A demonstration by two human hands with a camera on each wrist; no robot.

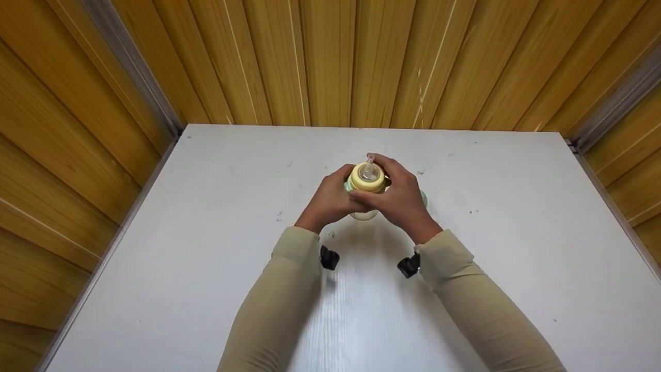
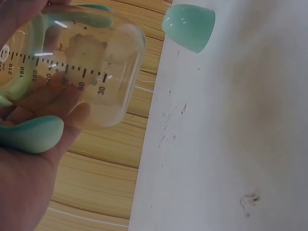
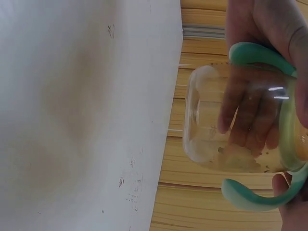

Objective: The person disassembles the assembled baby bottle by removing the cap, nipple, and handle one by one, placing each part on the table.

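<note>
Both hands hold a clear baby bottle [image 2: 113, 72] above the table, its base pointing down. It has a pale yellow collar [image 1: 365, 184], a clear teat [image 1: 370, 169] on top and green side handles [image 3: 255, 198]. My left hand [image 1: 330, 199] grips the bottle by its body, beside one handle; through the clear wall its fingers [image 3: 255, 113] show behind. With thumb and fingers on either side, my right hand [image 1: 403, 199] holds the yellow collar. Measuring marks run along the bottle's side in the left wrist view. The right hand's fingers are partly hidden in both wrist views.
A light green cap [image 2: 189, 27] stands on the white table [image 1: 206, 206], mostly hidden behind the right hand in the head view. Wood-patterned panels [image 1: 330, 62] border the table's back and sides. Small dark marks are scattered over the tabletop.
</note>
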